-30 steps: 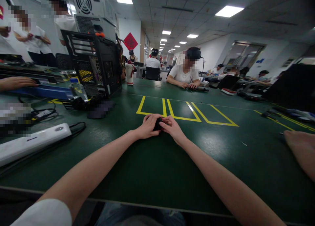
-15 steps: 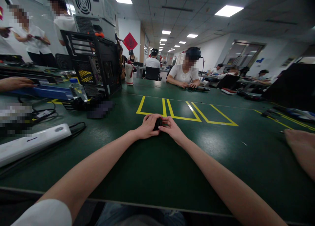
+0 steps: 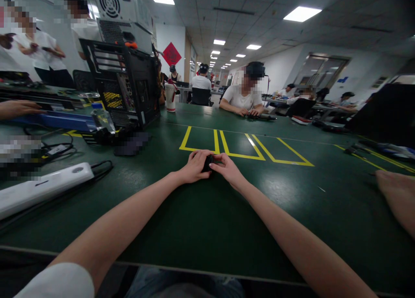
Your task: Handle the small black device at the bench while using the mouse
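A small black object (image 3: 208,163) sits between my two hands near the middle of the green table (image 3: 207,220). Its kind I cannot make out, since fingers cover most of it. My left hand (image 3: 195,167) is curled round its left side, thumb below and fingers over the top. From the right, my right hand (image 3: 227,168) holds its edge between thumb and fingertips. Just beyond the hands, yellow tape outlines (image 3: 240,157) mark the table top.
A black computer case (image 3: 129,86) with power supplies on top stands at the left, beside a paper cup (image 3: 170,97). Nearer lie a white power strip (image 3: 48,187) and cables. Another person's arm (image 3: 397,198) rests at the right. Someone sits across the table (image 3: 245,97).
My right thumb and fingers have shifted very slightly on the black object. My left hand stays in place.
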A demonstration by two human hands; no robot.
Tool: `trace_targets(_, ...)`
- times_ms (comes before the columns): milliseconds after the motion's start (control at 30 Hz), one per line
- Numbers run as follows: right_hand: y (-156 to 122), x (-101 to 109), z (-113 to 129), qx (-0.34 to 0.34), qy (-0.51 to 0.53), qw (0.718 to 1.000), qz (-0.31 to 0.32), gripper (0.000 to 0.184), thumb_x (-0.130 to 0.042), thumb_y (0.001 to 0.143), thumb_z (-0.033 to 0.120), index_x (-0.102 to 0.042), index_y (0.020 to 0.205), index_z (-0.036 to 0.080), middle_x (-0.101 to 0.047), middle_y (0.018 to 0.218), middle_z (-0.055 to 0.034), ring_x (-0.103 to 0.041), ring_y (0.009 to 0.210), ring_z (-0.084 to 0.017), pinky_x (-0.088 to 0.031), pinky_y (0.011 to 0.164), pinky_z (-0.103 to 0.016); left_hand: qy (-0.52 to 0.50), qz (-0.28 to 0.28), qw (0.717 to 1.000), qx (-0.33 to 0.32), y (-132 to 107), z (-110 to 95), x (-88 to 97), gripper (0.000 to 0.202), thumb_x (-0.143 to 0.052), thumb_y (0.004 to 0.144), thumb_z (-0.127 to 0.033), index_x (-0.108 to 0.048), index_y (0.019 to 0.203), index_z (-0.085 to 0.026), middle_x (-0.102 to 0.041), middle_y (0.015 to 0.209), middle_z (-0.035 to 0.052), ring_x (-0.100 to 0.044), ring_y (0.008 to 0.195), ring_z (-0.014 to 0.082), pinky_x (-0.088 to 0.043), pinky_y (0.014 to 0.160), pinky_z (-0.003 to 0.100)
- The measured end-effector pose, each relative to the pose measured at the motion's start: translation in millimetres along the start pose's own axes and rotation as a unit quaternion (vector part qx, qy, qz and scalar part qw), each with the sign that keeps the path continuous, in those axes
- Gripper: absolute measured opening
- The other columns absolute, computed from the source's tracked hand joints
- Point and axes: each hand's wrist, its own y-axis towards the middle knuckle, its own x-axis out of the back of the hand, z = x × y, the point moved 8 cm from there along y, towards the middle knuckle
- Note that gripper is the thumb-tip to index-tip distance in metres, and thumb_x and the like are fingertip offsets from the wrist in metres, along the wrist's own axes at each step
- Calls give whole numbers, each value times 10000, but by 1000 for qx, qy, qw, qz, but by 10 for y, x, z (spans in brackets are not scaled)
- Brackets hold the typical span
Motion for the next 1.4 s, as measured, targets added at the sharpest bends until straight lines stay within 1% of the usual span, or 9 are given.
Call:
trace_targets(100, -26, -8, 37, 5, 13, 1000, 5, 345, -680, 607, 266, -482, 884, 214, -545, 931, -5, -544, 915, -148, -428, 868, -358, 0, -2, 1000, 3, 1, 1, 2, 561, -520, 687, -256, -275, 1190, -217, -413, 1197, 86, -360, 1157, 238, -207, 994, 437)
trace_targets(267, -30, 12, 17, -3, -1, 1000, -7, 270, -622, 665, 355, -494, 863, 224, -552, 926, -5, -550, 872, -144, -448, 823, -368, 0, 0, 1000, 0, 1, -14, 15, 555, -520, 696, -272, -275, 1191, -212, -417, 1190, 88, -362, 1155, 233, -216, 993, 429)
trace_targets(500, 8, 11, -36, -19, -1, 1000, -2, 311, -633, 663, 310, -512, 930, 206, -553, 1001, -38, -550, 935, -169, -420, 869, -396, 3, -5, 1000, -6, -1, -15, 20, 548, -517, 700, -270, -275, 1187, -203, -419, 1185, 91, -368, 1146, 227, -215, 994, 419)
trace_targets(633, -16, -14, 19, 3, 12, 1000, 13, 332, -675, 613, 234, -483, 883, 215, -530, 969, -8, -565, 906, -154, -434, 861, -363, 5, 2, 1000, -5, -4, -9, 11, 553, -518, 699, -273, -271, 1190, -211, -410, 1193, 89, -363, 1151, 228, -211, 997, 423)
trace_targets(833, -30, -6, 42, 19, -6, 1000, -9, 237, -617, 673, 306, -485, 848, 215, -535, 934, -4, -558, 864, -142, -456, 822, -356, 7, -2, 1000, -8, 3, -20, 14, 538, -509, 713, -287, -275, 1190, -198, -409, 1195, 96, -356, 1158, 230, -210, 998, 416)
trace_targets(933, 0, 17, 1, 12, -16, 1000, -21, 283, -626, 666, 312, -484, 889, 210, -539, 953, -14, -555, 871, -148, -454, 822, -362, 7, -4, 1000, -8, 3, -10, 8, 543, -512, 709, -280, -273, 1190, -199, -413, 1188, 94, -362, 1151, 230, -216, 992, 419)
trace_targets(1033, 17, 20, -46, -10, -33, 999, -13, 313, -612, 680, 324, -496, 938, 190, -543, 988, -38, -556, 877, -158, -439, 843, -387, 10, -5, 1000, -3, -2, 8, 2, 550, -513, 703, -270, -268, 1191, -202, -415, 1187, 92, -364, 1148, 230, -218, 987, 419)
trace_targets(1233, -22, -11, 45, 25, -9, 1000, 6, 335, -668, 616, 243, -473, 887, 209, -530, 960, -12, -543, 941, -157, -436, 866, -360, 10, -7, 1000, -6, -1, 16, -7, 554, -521, 692, -268, -275, 1184, -206, -419, 1179, 85, -370, 1140, 224, -212, 992, 409)
trace_targets(1400, -16, 8, 39, 27, -18, 999, -8, 238, -614, 675, 307, -488, 852, 211, -547, 935, -10, -547, 928, -156, -446, 847, -371, 9, -10, 1000, -8, 8, 8, -3, 550, -519, 701, -284, -275, 1186, -204, -414, 1184, 86, -362, 1148, 227, -215, 990, 411)
